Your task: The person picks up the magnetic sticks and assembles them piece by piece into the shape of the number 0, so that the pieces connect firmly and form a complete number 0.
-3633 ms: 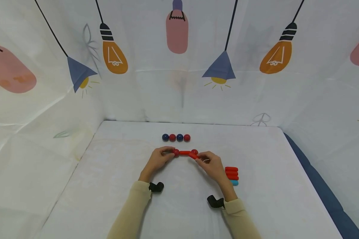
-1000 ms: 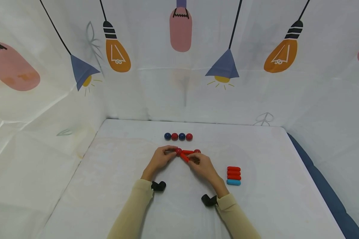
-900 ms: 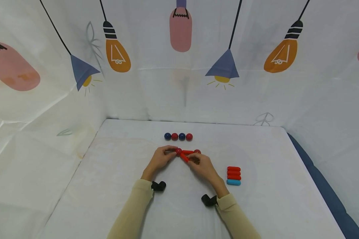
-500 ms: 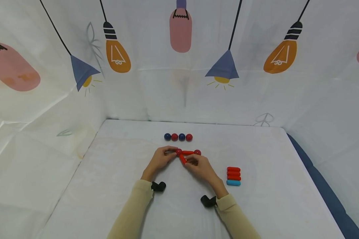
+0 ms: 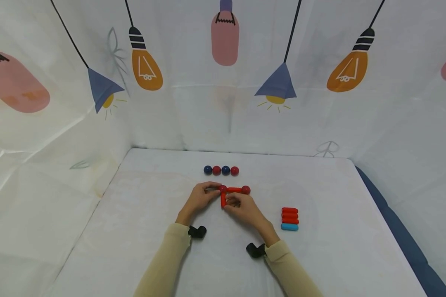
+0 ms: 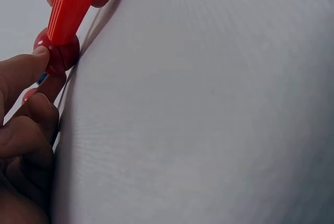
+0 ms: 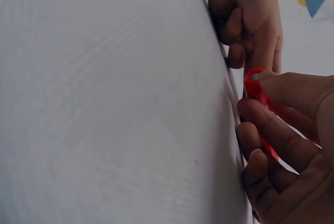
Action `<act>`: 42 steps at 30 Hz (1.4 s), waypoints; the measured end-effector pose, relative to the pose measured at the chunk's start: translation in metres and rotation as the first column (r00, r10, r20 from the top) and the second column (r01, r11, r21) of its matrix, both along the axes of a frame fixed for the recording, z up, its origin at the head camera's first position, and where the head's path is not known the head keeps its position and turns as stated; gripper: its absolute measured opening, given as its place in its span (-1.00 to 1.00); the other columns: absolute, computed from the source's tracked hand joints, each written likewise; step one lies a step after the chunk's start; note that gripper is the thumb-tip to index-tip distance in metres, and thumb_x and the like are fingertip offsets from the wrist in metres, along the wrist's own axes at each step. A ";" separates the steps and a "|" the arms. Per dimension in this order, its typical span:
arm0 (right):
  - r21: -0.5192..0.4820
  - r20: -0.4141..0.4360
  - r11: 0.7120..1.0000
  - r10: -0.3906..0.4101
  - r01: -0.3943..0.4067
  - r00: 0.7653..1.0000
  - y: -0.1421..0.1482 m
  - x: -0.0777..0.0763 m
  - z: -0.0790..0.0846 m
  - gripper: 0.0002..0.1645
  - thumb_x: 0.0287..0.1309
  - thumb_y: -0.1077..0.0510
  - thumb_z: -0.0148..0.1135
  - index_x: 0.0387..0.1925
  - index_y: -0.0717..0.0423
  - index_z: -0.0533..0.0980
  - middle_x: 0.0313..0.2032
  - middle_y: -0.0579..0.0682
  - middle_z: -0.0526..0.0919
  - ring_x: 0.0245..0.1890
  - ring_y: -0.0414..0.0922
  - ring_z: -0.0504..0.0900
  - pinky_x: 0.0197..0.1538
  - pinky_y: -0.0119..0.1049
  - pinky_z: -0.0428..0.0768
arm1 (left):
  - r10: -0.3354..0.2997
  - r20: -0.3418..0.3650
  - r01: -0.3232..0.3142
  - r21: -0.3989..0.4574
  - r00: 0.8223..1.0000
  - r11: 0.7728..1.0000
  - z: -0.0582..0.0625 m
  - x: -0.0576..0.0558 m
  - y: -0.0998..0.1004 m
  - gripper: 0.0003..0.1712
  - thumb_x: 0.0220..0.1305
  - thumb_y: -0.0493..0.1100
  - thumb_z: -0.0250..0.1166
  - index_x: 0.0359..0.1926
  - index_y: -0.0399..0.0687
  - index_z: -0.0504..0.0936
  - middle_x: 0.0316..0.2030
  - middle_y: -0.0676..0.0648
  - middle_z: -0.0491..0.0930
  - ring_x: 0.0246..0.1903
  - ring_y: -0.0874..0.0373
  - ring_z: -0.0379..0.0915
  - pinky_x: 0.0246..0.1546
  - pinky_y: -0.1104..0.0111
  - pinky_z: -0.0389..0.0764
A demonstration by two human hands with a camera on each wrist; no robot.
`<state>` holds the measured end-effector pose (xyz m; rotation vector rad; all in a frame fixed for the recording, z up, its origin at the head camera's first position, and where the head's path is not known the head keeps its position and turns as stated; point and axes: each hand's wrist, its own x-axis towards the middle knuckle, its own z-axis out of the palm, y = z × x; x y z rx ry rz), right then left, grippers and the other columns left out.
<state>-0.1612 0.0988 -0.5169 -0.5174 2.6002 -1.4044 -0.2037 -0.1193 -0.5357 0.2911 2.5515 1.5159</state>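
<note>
My left hand (image 5: pixel 200 199) pinches a red ball (image 5: pixel 223 188) between thumb and fingers. From that ball one red magnetic rod (image 5: pixel 234 190) runs right to a second red ball (image 5: pixel 246 189). Another red magnetic rod (image 5: pixel 223 200) meets the left ball and points toward me, making a corner. My right hand (image 5: pixel 246 209) pinches this rod near its free end. In the left wrist view the rod (image 6: pixel 71 10) shows a grey metal disc in its end, with the ball (image 6: pixel 68 54) behind it. Fingers partly cover the rod (image 7: pixel 252 84) in the right wrist view.
Behind the hands, blue and red balls (image 5: pixel 225 170) stand in a row. Several red rods (image 5: pixel 290 215) and a light blue rod (image 5: pixel 290 227) lie side by side to the right. The white table (image 5: pixel 163 165) meets a printed cloth (image 5: pixel 193 115) at its back.
The right hand has swung the near rod leftward around the left ball, from slanting right to pointing straight toward me. The left hand keeps its hold on the ball.
</note>
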 end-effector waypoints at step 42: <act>0.024 -0.065 1.000 0.009 -0.007 0.998 -0.007 -0.003 -0.002 -0.56 0.17 0.18 0.51 0.07 0.15 0.62 -0.24 -0.06 0.80 -0.26 -0.21 0.68 -0.13 -0.40 0.64 | 0.013 -0.039 -0.012 0.007 0.999 1.000 -0.001 0.001 0.002 -0.70 0.39 -0.08 0.38 0.11 0.14 0.75 0.05 0.07 0.75 -0.20 0.18 0.56 -0.13 0.31 0.58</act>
